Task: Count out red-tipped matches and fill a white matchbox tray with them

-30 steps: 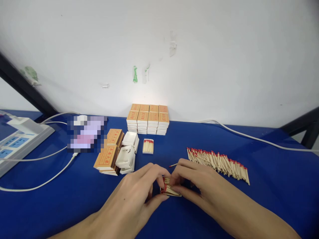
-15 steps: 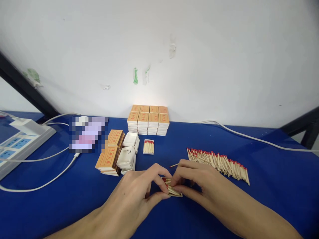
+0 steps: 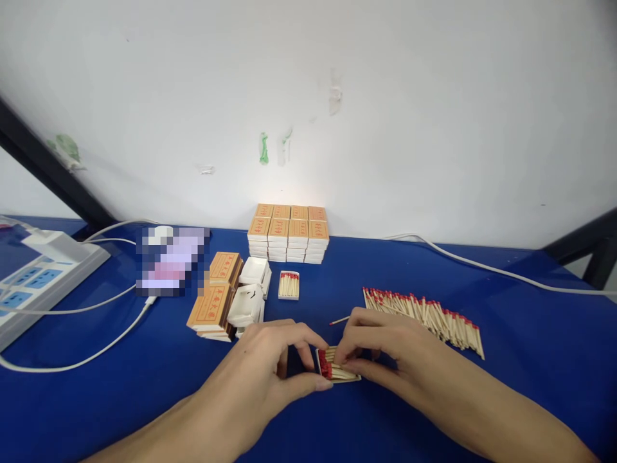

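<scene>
A small white matchbox tray [image 3: 319,360] lies on the blue table, with red-headed matches [image 3: 326,368] inside. My left hand [image 3: 270,366] grips the tray's left side, index finger at the far edge and thumb at the near edge. Bent over the tray's right end, my right hand [image 3: 385,344] has its fingertips pinched on matches; how many is hidden. Just beyond it, a single loose match [image 3: 338,321] lies on the table. A second tray [image 3: 288,287], filled with matches, sits farther back.
A pile of loose matches [image 3: 424,315] spreads to the right. Orange matchbox sleeves [image 3: 212,307] and white trays [image 3: 247,305] are stacked on the left. Matchboxes [image 3: 288,233] stand against the wall. A power strip [image 3: 45,276], a blurred phone [image 3: 176,257] and white cables occupy the far left.
My left index finger has drawn back from over the matches to the tray's far edge, uncovering more red heads. The right fingers have shifted slightly right and remain at the tray.
</scene>
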Demonstrator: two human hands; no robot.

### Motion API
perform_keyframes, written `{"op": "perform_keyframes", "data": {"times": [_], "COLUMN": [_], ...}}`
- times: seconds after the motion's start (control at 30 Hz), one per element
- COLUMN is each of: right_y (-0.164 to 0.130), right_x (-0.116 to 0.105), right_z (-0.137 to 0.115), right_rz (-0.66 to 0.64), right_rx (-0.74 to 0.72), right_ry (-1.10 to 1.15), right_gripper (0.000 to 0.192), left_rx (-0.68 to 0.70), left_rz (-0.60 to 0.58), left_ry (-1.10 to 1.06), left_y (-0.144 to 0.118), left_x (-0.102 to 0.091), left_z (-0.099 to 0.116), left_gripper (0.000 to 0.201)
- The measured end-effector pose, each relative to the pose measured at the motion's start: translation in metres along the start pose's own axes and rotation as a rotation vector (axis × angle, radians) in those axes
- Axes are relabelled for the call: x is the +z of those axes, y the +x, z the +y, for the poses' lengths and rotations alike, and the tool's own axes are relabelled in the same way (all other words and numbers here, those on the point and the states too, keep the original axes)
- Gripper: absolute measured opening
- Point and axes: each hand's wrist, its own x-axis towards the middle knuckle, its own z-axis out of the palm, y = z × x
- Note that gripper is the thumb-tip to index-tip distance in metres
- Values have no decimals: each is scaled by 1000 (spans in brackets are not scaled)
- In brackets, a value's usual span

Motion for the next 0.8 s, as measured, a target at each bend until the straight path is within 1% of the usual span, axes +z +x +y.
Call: {"op": "perform_keyframes", "data": {"times": [0.07, 0.13, 0.2, 0.33, 0.4, 0.47, 0.57, 0.6, 0.73, 0.8], "right_y": [-1, -1, -1, -2, -3, -3, -2, -2, -2, -1], "right_x": [-1, -1, -1, 0, 1, 1, 1, 1, 3, 4], "right_z": [-2, -4, -6, -4, -2, -2, -5, -6, -5, -5], "right_rz": [-11, -9, 0, 11, 16, 20, 31, 33, 36, 37], "right_rx": [1, 11, 22, 32, 40, 43, 40, 40, 40, 51], "right_ry": [-2, -9, -11, -7, -5, 9, 49, 58, 73, 79], "right_gripper": [22, 20, 18, 14, 14, 14, 13, 13, 11, 9], "left_rx": [-37, -54, -48, -22, -25, -28, 23, 44, 75, 74], "left_rz": [15, 2, -12, -31, -28, -13, 17, 23, 40, 40], "left_ry": [-74, -119, -147, -186, -161, -105, 16, 46, 78, 75], "left_y": [0, 1, 2, 2, 2, 1, -1, -1, -2, -2], "left_x": [3, 5, 7, 8, 9, 10, 12, 13, 15, 16], "left_z": [-2, -2, -2, 2, 3, 3, 0, 0, -2, -2], "left_gripper": [22, 23, 22, 13, 15, 21, 36, 37, 24, 23]}}
